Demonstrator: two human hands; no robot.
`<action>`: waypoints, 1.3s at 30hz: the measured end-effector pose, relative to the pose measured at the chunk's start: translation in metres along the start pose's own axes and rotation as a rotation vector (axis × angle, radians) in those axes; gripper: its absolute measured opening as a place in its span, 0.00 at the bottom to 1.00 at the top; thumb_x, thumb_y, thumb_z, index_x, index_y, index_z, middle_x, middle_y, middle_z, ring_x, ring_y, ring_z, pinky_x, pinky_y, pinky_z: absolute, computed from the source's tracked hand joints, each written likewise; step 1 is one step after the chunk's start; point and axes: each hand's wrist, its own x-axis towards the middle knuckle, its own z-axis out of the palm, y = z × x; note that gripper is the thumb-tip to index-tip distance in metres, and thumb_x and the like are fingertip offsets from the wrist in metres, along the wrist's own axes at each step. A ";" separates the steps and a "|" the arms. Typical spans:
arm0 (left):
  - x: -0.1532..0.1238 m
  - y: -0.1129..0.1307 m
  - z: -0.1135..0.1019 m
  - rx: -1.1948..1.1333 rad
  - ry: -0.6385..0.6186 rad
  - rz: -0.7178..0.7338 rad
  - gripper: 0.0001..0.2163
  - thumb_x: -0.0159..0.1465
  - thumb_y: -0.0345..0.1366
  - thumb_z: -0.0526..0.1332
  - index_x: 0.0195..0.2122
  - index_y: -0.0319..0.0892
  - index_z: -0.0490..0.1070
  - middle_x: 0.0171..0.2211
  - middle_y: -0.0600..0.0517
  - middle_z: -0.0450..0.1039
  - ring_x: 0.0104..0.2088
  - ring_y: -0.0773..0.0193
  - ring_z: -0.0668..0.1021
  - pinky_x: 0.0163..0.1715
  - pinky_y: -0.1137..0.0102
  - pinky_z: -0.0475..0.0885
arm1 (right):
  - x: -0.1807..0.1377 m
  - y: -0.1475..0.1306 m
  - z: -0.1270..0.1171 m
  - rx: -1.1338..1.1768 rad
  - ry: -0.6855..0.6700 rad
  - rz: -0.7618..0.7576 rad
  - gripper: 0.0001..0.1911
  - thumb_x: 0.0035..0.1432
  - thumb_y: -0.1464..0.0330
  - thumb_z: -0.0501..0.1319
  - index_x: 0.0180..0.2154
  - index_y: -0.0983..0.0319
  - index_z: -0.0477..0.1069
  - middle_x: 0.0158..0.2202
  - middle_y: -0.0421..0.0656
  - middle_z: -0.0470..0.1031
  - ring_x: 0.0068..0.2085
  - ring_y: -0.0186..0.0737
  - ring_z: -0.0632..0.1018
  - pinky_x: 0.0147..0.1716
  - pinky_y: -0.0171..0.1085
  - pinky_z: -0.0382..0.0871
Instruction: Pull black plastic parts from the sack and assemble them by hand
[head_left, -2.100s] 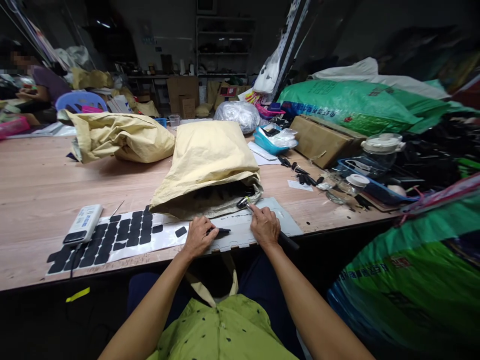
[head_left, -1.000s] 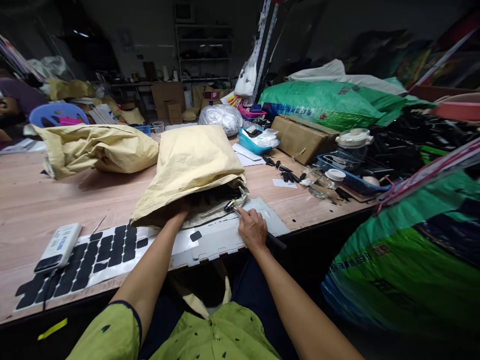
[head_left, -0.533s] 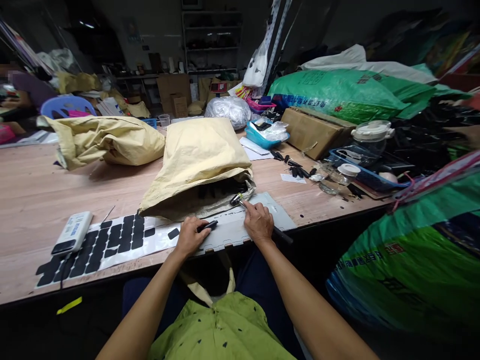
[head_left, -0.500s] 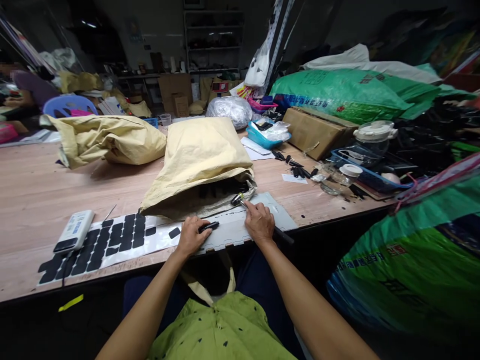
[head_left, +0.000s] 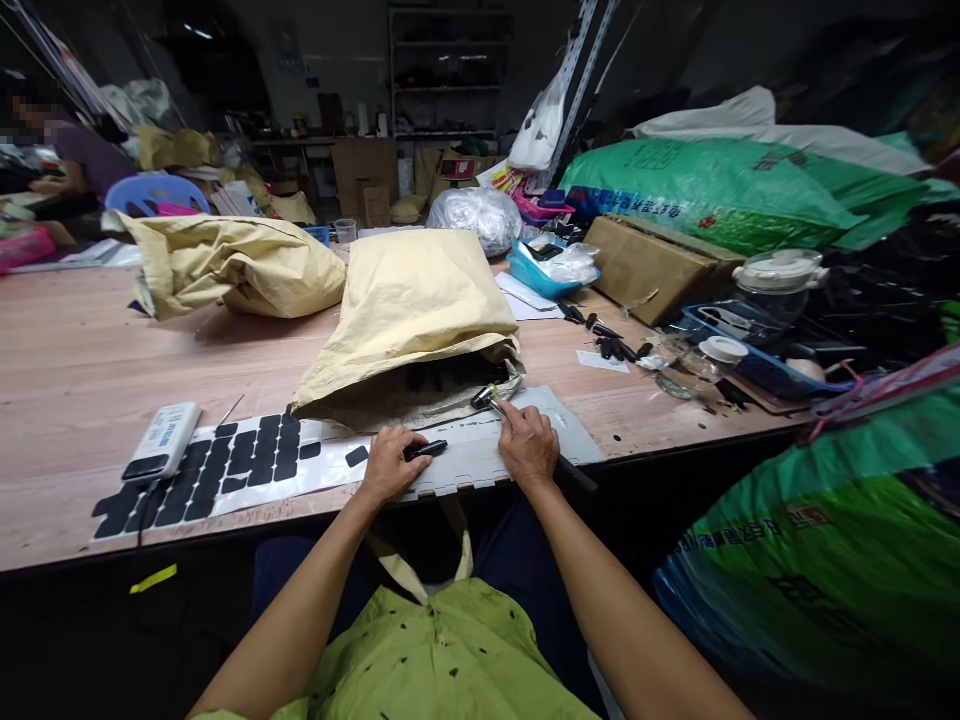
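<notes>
My left hand (head_left: pixel 388 465) is closed around a short black rod-like part (head_left: pixel 427 450), which pokes out past the fingers over the grey board (head_left: pixel 469 455). My right hand (head_left: pixel 529 440) grips a small hammer (head_left: pixel 484 397) by its shaft. The hammer's shiny head is in front of the sack's mouth, and its black grip sticks out below the hand. A cream sack (head_left: pixel 427 290) lies with its open mouth toward me, dark inside. Left of the board, a white sheet (head_left: pixel 315 485) carries rows of black rounded stickers (head_left: pixel 247 450).
A white power bank (head_left: pixel 161 440) with a cable rests at the left. Behind it lies another cream sack (head_left: pixel 240 265). Several black parts (head_left: pixel 615 345), a cardboard box (head_left: pixel 660 265) and a blue basket (head_left: pixel 765 350) sit at the right. A green bag (head_left: pixel 825 560) bulges beside the table.
The whole view has shifted slightly, so the table's things appear a little further right. Both hands keep their holds, with little movement over the board.
</notes>
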 end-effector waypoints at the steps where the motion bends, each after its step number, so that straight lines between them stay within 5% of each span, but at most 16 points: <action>1: 0.000 0.001 -0.001 -0.006 -0.009 -0.012 0.08 0.58 0.35 0.67 0.40 0.46 0.78 0.36 0.52 0.75 0.42 0.56 0.71 0.46 0.62 0.64 | 0.000 0.000 0.000 0.001 -0.001 -0.002 0.18 0.62 0.71 0.57 0.52 0.53 0.75 0.37 0.44 0.69 0.37 0.39 0.62 0.34 0.38 0.49; 11: 0.002 0.000 0.001 0.000 -0.026 -0.023 0.09 0.59 0.39 0.66 0.41 0.47 0.80 0.38 0.51 0.74 0.42 0.56 0.71 0.46 0.61 0.64 | 0.001 0.005 -0.001 0.097 0.000 -0.011 0.18 0.61 0.72 0.58 0.50 0.54 0.76 0.35 0.44 0.69 0.37 0.38 0.64 0.36 0.37 0.53; 16: 0.002 -0.002 0.003 0.005 -0.032 -0.022 0.09 0.59 0.39 0.67 0.42 0.48 0.80 0.37 0.51 0.74 0.43 0.56 0.71 0.46 0.61 0.63 | -0.014 -0.010 -0.031 0.359 0.044 -0.017 0.20 0.64 0.69 0.53 0.54 0.57 0.73 0.40 0.46 0.74 0.43 0.42 0.72 0.45 0.40 0.65; 22: 0.002 -0.001 0.004 0.003 -0.021 -0.023 0.09 0.59 0.39 0.67 0.41 0.49 0.80 0.37 0.51 0.73 0.43 0.57 0.71 0.46 0.61 0.63 | -0.055 -0.040 -0.056 0.689 -0.129 -0.152 0.20 0.66 0.65 0.51 0.55 0.57 0.72 0.51 0.47 0.76 0.51 0.42 0.75 0.53 0.43 0.69; 29: 0.002 0.000 0.004 -0.018 -0.028 -0.048 0.09 0.58 0.38 0.67 0.41 0.50 0.80 0.37 0.52 0.74 0.43 0.57 0.71 0.47 0.61 0.63 | -0.080 -0.052 -0.051 0.563 -0.206 -0.217 0.21 0.67 0.67 0.49 0.56 0.55 0.72 0.38 0.43 0.76 0.39 0.36 0.77 0.42 0.35 0.71; 39: 0.001 0.002 0.005 -0.017 -0.026 -0.058 0.09 0.58 0.38 0.68 0.40 0.51 0.81 0.36 0.52 0.74 0.43 0.56 0.70 0.47 0.61 0.63 | -0.076 -0.053 -0.051 0.496 -0.165 -0.185 0.21 0.67 0.68 0.49 0.57 0.54 0.71 0.37 0.43 0.75 0.39 0.37 0.76 0.42 0.33 0.69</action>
